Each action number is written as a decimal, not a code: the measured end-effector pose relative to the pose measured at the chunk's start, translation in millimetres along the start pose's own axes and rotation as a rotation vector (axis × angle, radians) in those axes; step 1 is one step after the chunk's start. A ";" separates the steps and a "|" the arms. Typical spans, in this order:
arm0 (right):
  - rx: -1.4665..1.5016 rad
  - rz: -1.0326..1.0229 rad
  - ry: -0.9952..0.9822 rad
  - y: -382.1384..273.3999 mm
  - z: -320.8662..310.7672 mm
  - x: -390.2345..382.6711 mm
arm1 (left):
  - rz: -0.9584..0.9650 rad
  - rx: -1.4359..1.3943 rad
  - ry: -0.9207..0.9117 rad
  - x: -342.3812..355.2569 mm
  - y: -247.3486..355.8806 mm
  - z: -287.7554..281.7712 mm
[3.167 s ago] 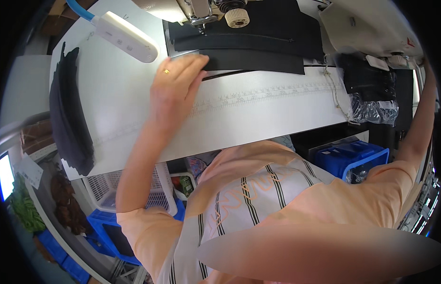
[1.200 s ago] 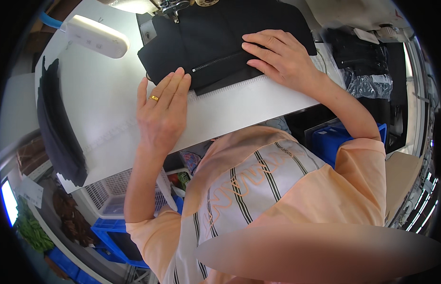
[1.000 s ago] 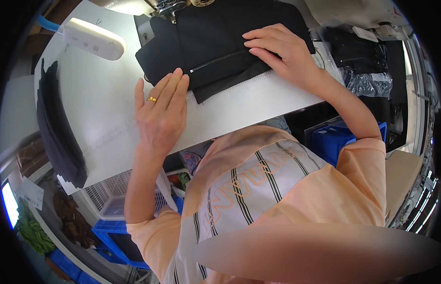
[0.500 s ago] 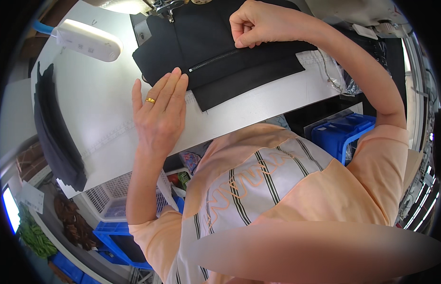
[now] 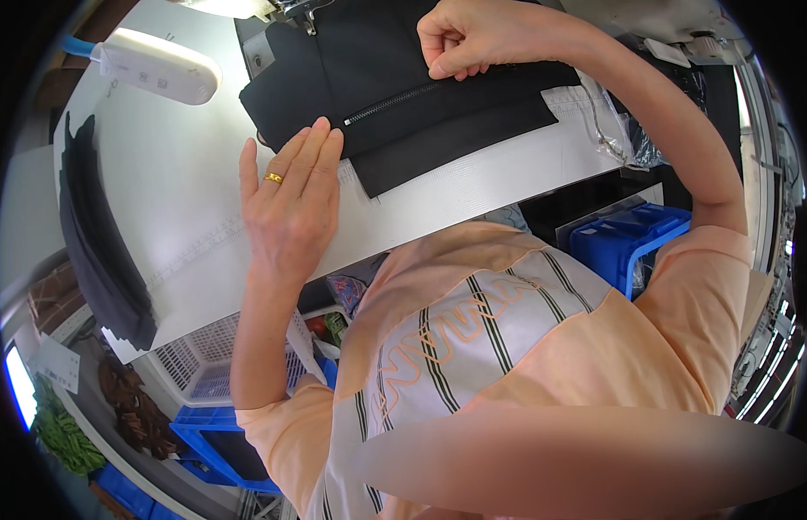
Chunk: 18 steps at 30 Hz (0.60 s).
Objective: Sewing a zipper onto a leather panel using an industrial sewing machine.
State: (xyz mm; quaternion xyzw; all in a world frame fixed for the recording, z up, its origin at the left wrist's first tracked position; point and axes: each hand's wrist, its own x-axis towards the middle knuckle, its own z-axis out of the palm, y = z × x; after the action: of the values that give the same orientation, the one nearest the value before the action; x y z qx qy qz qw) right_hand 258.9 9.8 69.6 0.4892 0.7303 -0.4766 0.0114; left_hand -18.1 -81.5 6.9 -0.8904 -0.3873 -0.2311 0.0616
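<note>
A piece of black fabric (image 5: 473,130) with a dark-toothed zipper (image 5: 390,104) set into it lies on the white table, its far part under the sewing machine's presser foot (image 5: 311,23). My left hand (image 5: 291,204), with a gold ring, rests palm down, fingers stretched out, the tips at the fabric's near left edge beside the zipper's left end. At the zipper's other end, my right hand (image 5: 477,43) is closed in a pinch, thumb and forefinger against the fabric. Whatever sits between those fingertips is hidden.
A white lamp-like device (image 5: 161,68) hangs over the table (image 5: 191,165) at far left. Dark cloth pieces (image 5: 109,243) lie stacked along its left edge. Below stand a white basket (image 5: 195,364) and a blue crate (image 5: 214,438); a blue bin (image 5: 624,234) sits at right.
The table, fabric and lamp-like device all sit slightly higher in the picture now. Both hands keep nearly the same places on the fabric.
</note>
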 end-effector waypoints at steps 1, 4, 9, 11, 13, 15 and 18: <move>0.001 0.001 0.001 -0.2 -0.4 0.3 | 0.001 -0.001 0.000 0.5 0.1 -0.1; -0.053 -0.005 0.000 -4.7 -1.3 1.1 | -0.004 -0.004 -0.008 1.7 0.6 -0.6; -0.149 0.127 -0.048 -31.9 -6.7 -7.7 | -0.015 -0.005 -0.012 -1.0 -0.3 -0.8; -0.086 0.052 -0.021 -6.8 -2.3 -2.0 | 0.013 0.004 0.006 1.0 -0.1 -1.3; -0.020 -0.026 -0.002 4.1 1.8 1.9 | 0.035 0.013 0.018 0.8 -0.3 -1.1; -0.078 -0.064 0.027 4.9 3.0 1.3 | 0.032 0.016 0.013 0.5 -0.1 -1.5; -0.195 -0.034 0.099 0.2 6.4 -0.9 | 0.036 0.019 0.025 1.5 -0.5 -1.0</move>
State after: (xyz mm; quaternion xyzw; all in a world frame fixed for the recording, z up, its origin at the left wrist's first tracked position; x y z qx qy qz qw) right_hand 256.7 4.6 66.4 0.4961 0.7812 -0.3787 0.0149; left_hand -17.9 -80.4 8.5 -0.8936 -0.3727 -0.2374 0.0791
